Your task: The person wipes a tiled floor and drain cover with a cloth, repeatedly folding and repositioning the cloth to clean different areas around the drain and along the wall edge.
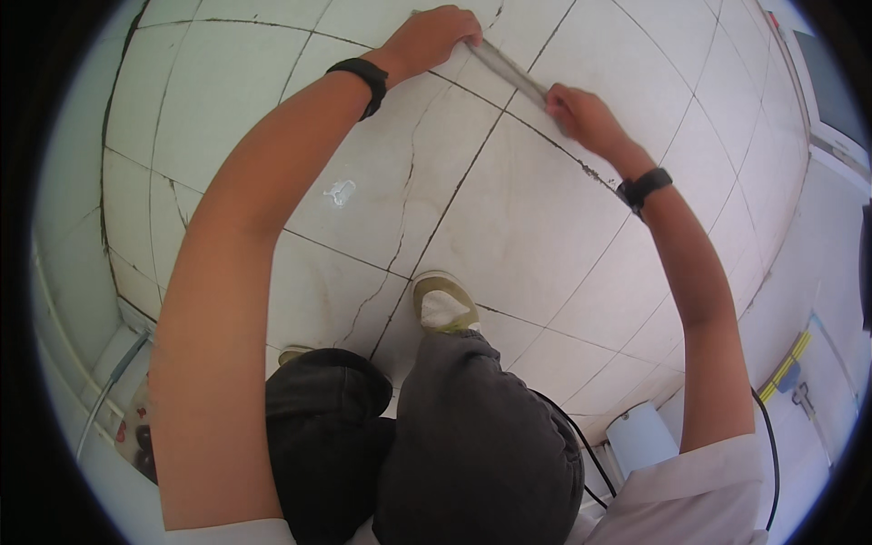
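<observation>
A grey strip (507, 67), which looks like twisted or folded cloth, spans the gap between both hands above the tiled floor. My left hand (436, 37) grips its upper left part, with a black band around the wrist. At the lower right my right hand (586, 119) is closed around the strip, and a short end shows past the fist. That wrist bears a black band too. White floor tiles (545, 197) with dark joints and cracks lie beneath. A whitish wet-looking patch (340, 193) marks one tile. Whether the strip touches the floor is unclear.
My shoe (444, 303) stands on the tiles below the hands. A pale cylindrical container (640, 436) is at the lower right, near a black cable (768, 436). Against the right wall is a yellow-and-blue tool (787, 371). A grey-handled rod (129, 357) leans at left.
</observation>
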